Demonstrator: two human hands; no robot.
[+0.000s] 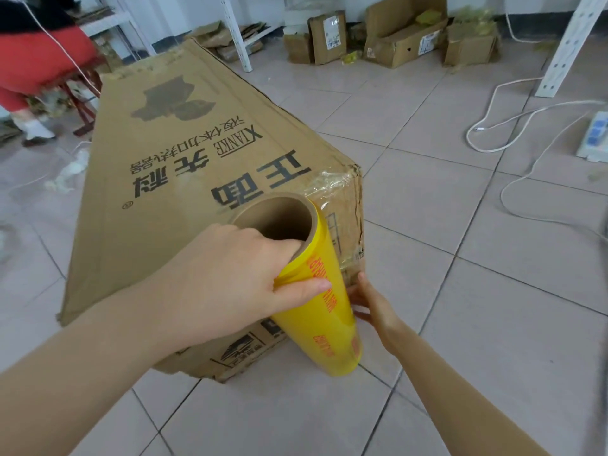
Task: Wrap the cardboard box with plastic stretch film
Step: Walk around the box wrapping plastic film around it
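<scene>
Standing the yellow stretch-film roll point(316, 291) upright against the cardboard box point(184, 179) corner, my left hand point(230, 278) clasps its top rim while my open right hand point(368, 301) presses film just beside.

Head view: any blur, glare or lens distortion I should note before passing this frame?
Head view: wide-angle bending shows at the edges, the floor tile lines curving; the seated person in red at top left is motion-blurred; a dark smear crosses the right edge; light is soft and even, with mild sheen on the yellow film roll; the cardboard box print and both hands are sharp.
</scene>
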